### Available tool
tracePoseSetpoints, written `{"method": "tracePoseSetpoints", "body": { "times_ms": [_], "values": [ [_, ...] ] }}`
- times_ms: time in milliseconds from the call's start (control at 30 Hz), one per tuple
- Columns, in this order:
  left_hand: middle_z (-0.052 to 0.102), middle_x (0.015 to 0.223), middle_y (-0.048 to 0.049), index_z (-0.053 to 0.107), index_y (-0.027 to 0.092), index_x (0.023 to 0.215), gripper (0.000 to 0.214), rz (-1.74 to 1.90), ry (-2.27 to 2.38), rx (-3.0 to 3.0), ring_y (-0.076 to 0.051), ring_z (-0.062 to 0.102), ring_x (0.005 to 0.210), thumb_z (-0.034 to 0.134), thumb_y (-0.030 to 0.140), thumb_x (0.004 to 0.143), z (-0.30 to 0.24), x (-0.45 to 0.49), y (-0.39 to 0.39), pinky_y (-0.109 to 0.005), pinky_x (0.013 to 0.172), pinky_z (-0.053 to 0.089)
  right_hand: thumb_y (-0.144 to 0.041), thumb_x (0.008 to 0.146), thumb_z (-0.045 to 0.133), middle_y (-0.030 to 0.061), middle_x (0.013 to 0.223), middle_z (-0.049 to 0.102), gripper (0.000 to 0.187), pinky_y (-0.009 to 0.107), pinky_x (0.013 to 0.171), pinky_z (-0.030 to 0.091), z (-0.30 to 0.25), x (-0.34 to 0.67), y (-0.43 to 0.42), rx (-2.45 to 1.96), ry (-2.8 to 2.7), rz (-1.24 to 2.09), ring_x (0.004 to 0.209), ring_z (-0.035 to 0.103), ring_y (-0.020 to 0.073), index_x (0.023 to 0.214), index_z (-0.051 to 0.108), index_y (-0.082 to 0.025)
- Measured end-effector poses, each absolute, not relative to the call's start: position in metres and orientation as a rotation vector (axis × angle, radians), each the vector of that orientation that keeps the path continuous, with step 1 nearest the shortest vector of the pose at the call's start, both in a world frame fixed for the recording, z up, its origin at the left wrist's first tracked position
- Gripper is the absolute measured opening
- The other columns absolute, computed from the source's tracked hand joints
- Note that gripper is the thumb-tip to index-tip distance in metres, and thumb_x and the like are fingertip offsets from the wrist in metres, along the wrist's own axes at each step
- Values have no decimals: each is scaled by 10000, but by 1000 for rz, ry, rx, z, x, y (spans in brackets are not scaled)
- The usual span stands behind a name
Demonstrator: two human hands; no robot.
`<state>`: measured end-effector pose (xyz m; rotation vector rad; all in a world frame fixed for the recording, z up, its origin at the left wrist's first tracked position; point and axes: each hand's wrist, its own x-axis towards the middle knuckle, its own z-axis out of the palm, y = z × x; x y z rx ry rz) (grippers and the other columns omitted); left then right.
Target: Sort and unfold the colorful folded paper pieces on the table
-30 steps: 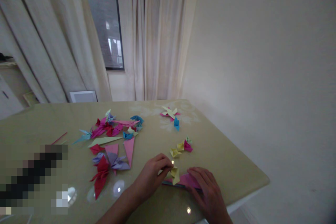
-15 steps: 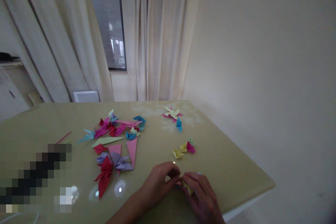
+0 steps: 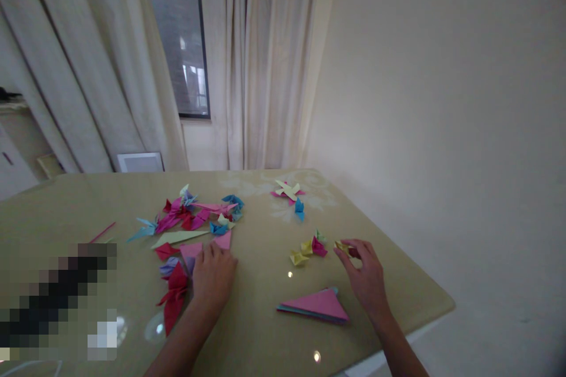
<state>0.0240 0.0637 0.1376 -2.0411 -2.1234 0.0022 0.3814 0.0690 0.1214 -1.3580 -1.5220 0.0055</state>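
My right hand (image 3: 365,277) pinches a small yellow folded paper piece (image 3: 341,247) just right of a small cluster. That cluster holds yellow pieces (image 3: 299,258), a magenta piece (image 3: 318,246) and a pale green one (image 3: 321,236). On the left, my left hand (image 3: 214,277) reaches over the paper pile, fingers stretched down onto a pink folded triangle (image 3: 223,240) and partly covering a purple folded piece (image 3: 189,259). Nothing shows in its grip. A stack of folded triangles, pink on top (image 3: 316,304), lies on the table between my hands.
More folded paper lies left: a red piece (image 3: 175,288), a long pale green one (image 3: 181,238), blue and magenta ones. A cream-and-pink star shape (image 3: 288,189) and a blue piece (image 3: 299,209) sit farther back. The table edge (image 3: 435,315) and wall are at right.
My hands have parted. My left hand moved left to the paper pile; my right hand moved up and right with the yellow piece. The pink-topped stack now shows in full.
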Motion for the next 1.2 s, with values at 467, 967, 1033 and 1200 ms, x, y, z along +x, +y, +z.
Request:
{"method": "tracePoseSetpoints", "body": {
  "times_ms": [467, 967, 1033, 1200],
  "values": [
    [733, 1113, -101, 575, 172, 1247, 373, -758, -2342, -2771, -234, 685, 1031, 572, 102, 881, 122, 31, 83, -300, 868, 475, -539, 893, 594, 154, 1100, 746, 423, 483, 943, 565, 97, 399, 137, -1565, -1582, 158, 1031, 718, 319, 1083, 720, -182],
    [754, 986, -50, 703, 241, 1195, 358, -1272, -1761, -3028, -190, 706, 885, 391, 383, 1091, 125, 70, 58, -282, 829, 528, -362, 1028, 603, 44, 877, 760, 217, 272, 756, 547, 146, 308, 35, -1076, -1902, 386, 810, 695, 197, 986, 769, -229],
    [757, 1088, -99, 691, 200, 1230, 369, -1042, -1951, -2760, -233, 707, 1027, 375, 331, 1090, 124, 58, 67, -336, 924, 525, -379, 1016, 612, 32, 836, 742, 220, 252, 712, 541, 143, 323, 30, -1148, -1768, 353, 750, 670, 185, 982, 763, -222],
    [624, 1442, -180, 682, 173, 1299, 349, -387, -2123, -2204, -379, 567, 1320, 513, 320, 1032, 117, 34, 79, -511, 1062, 454, -459, 987, 641, 31, 798, 729, 275, 241, 690, 556, 119, 354, 8, -1240, -1595, 343, 726, 676, 189, 957, 747, -208]
  ]
}}
